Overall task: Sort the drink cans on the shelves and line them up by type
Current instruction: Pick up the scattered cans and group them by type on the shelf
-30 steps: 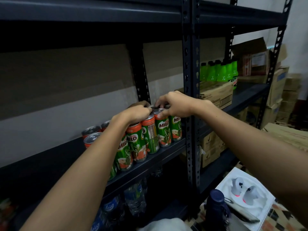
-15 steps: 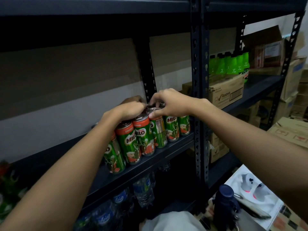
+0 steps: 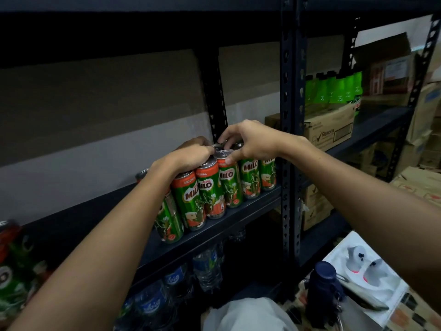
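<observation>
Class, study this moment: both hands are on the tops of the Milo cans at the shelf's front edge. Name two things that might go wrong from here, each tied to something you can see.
1. The Milo cans stand right at the front lip of the shelf; a push from the left hand or right hand might tip one off.
2. A fallen can would likely land on the water bottles on the level below.

Glossy metal cans (image 3: 210, 187) on matt metal shelf (image 3: 238, 218).
</observation>
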